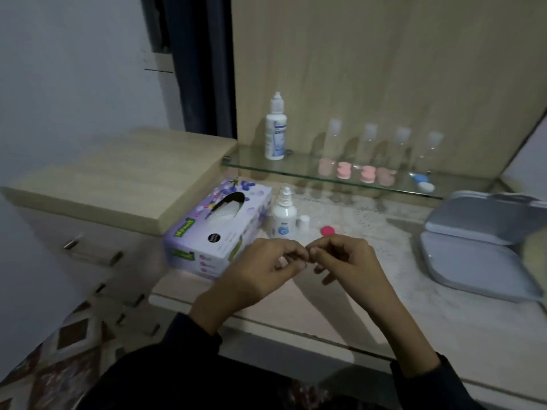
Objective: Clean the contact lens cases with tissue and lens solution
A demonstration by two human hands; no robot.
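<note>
pale marbled counter (384,291) is seen below a glass shelf (254,164) fixed to a wooden back panel, all in dim light. over the front of the counter the left hand (266,270) and the right hand (352,261) are brought together, fingertips touching, with the fingers of both curled inward. whether something small is pinched between them cannot be told; any case part there would be hidden by the fingers.

the step in hand is judged to be work on one opened case. a pink lid (328,230) lies alone on the counter just beyond the right hand, near it but not touched. the lens solution bottle (284,218) stands uncapped just beyond where the hands meet, with its white cap (304,222) set upright beside it. the tissue box (207,232) lies just left of the bottle, beyond the left hand, with a tissue showing in its slot but not drawn out.

other pink cases (343,170) are lined up on the glass shelf, well apart from both hands, and a blue and white case (424,182) is placed further right on it.

next, a tissue would probably have to be pulled by the left hand, forward and to the left, or the bottle taken up. a light, steady pinch would be called for, so that no small part is dropped.
</note>
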